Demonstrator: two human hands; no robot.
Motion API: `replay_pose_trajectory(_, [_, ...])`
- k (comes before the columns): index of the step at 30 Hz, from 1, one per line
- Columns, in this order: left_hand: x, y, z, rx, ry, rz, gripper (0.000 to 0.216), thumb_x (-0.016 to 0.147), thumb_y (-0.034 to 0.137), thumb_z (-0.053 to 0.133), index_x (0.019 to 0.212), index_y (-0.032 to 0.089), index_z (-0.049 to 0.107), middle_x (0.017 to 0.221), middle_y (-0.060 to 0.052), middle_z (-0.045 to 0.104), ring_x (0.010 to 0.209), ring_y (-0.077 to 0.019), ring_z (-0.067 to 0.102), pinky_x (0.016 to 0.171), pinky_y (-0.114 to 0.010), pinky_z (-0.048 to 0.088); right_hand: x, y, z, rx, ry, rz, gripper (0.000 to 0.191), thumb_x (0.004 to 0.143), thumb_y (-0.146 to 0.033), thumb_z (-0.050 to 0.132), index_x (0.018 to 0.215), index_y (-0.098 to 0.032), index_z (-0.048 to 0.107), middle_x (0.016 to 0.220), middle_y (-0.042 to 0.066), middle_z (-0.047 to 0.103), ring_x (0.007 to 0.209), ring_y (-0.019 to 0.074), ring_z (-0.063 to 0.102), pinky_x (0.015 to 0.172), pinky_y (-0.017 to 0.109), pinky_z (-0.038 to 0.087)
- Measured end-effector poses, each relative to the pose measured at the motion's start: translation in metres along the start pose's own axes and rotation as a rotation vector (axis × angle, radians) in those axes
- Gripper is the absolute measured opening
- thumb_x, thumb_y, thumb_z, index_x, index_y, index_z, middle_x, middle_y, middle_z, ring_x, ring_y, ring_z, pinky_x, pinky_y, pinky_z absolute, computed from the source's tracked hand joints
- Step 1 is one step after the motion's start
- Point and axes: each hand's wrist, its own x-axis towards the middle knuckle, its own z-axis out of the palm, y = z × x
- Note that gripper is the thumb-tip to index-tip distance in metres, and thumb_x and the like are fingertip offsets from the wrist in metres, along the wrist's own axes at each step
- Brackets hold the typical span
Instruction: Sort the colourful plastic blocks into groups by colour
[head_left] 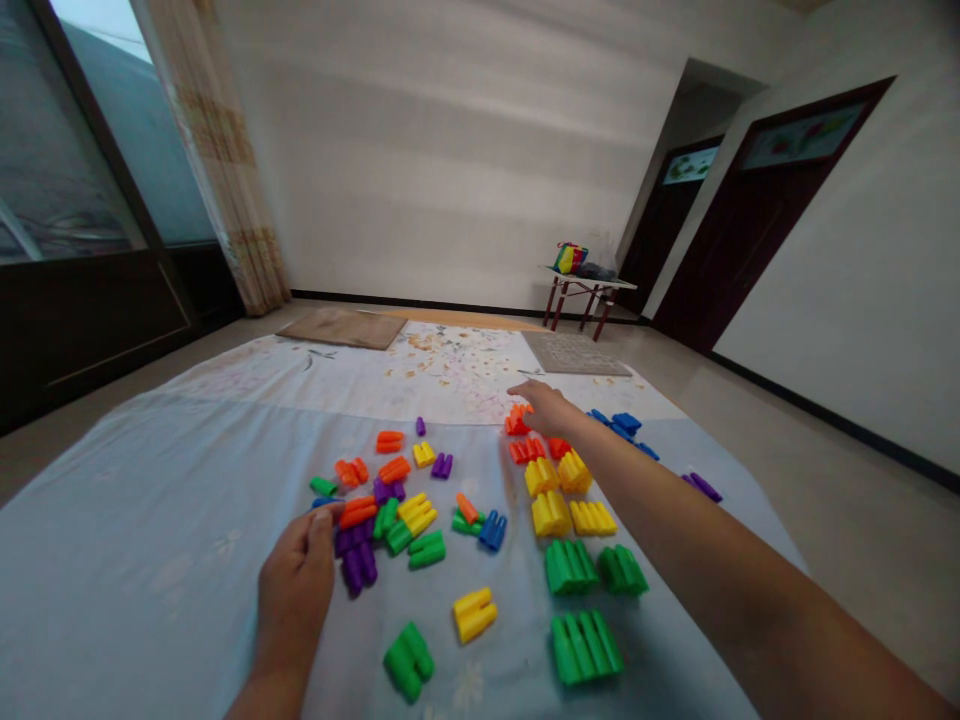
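Orange block [358,513], left side: our left hand [298,568] is curled, fingertips at its end, grip unclear, likely because it's on top of the purple blocks [359,568]. Right side looks colour-grouped, probably why our half-bent right hand [551,406] is over the far orange blocks [527,451]; can't tell if it's holding one.

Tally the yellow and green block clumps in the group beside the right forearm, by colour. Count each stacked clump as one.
Yellow clumps: 4
Green clumps: 3
Total: 7
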Motion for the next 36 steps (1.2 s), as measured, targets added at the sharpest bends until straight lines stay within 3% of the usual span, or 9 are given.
replay_pose_trajectory(3, [0.0,-0.004,0.001,-0.026,-0.01,0.035,0.05,0.073,0.054,0.04,0.09,0.017,0.068,0.092,-0.008,0.068,0.093,-0.0243,0.059,0.086,-0.035,0.047,-0.031,-0.038,-0.004,0.204,0.035,-0.208,0.048,0.078,-0.008,0.051,0.125,-0.016,0.055,0.114,0.01,0.063,0.102,0.0167,0.059,0.089,0.028,0.044])
replay_pose_trajectory(6, [0.001,-0.006,0.001,-0.048,-0.018,0.055,0.049,0.074,0.053,0.041,0.091,0.017,0.068,0.094,-0.008,0.069,0.093,-0.0241,0.059,0.086,-0.034,0.046,-0.065,-0.08,0.005,0.303,-0.074,-0.383,0.038,0.081,-0.014,0.051,0.117,-0.019,0.062,0.098,0.005,0.069,0.085,0.0151,0.064,0.077,0.026,0.048])
replay_pose_trajectory(11, [-0.001,-0.001,-0.001,-0.052,-0.019,0.066,0.05,0.073,0.053,0.039,0.09,0.016,0.068,0.093,-0.008,0.069,0.09,-0.0239,0.059,0.084,-0.034,0.047,-0.085,-0.124,0.037,0.182,-0.08,-0.467,0.035,0.08,-0.019,0.054,0.114,-0.018,0.063,0.11,0.01,0.066,0.103,0.0226,0.06,0.087,0.034,0.046])
replay_pose_trajectory(14, [-0.002,0.001,-0.002,-0.045,-0.02,0.071,0.051,0.072,0.052,0.039,0.091,0.015,0.068,0.093,-0.008,0.069,0.09,-0.0241,0.059,0.085,-0.034,0.046,-0.075,-0.134,0.055,0.109,-0.074,-0.42,0.036,0.08,-0.02,0.055,0.114,-0.015,0.062,0.114,0.013,0.064,0.107,0.025,0.057,0.09,0.038,0.045])
replay_pose_trajectory(19, [-0.001,0.002,-0.002,-0.03,-0.032,0.034,0.049,0.073,0.05,0.039,0.092,0.016,0.068,0.09,-0.008,0.068,0.09,-0.0236,0.059,0.082,-0.033,0.046,-0.066,-0.149,0.07,0.015,-0.105,-0.271,0.037,0.079,-0.033,0.056,0.11,-0.013,0.063,0.108,0.018,0.064,0.101,0.0303,0.06,0.083,0.043,0.048])
replay_pose_trajectory(25, [0.001,-0.001,-0.002,0.004,-0.04,0.043,0.044,0.075,0.047,0.039,0.093,0.019,0.068,0.093,-0.006,0.068,0.093,-0.0232,0.059,0.083,-0.033,0.045,-0.078,-0.164,0.066,0.02,-0.169,-0.305,0.038,0.077,-0.025,0.054,0.114,-0.019,0.062,0.109,0.014,0.065,0.098,0.0288,0.063,0.078,0.04,0.05])
replay_pose_trajectory(29, [0.003,-0.002,-0.002,0.042,-0.045,0.054,0.045,0.077,0.048,0.038,0.093,0.019,0.068,0.092,-0.008,0.068,0.09,-0.0243,0.059,0.082,-0.036,0.045,-0.081,-0.169,0.061,0.041,-0.243,-0.292,0.042,0.073,-0.036,0.061,0.113,-0.022,0.062,0.111,0.012,0.065,0.1,0.0285,0.062,0.079,0.038,0.05])
replay_pose_trajectory(36, [0.004,-0.006,-0.002,0.033,-0.043,0.056,0.046,0.077,0.05,0.038,0.095,0.019,0.067,0.092,-0.007,0.068,0.087,-0.0241,0.06,0.084,-0.038,0.045,-0.085,-0.175,0.072,0.117,-0.18,-0.208,0.051,0.069,-0.048,0.062,0.113,-0.022,0.061,0.11,0.013,0.064,0.101,0.0319,0.06,0.082,0.045,0.049])
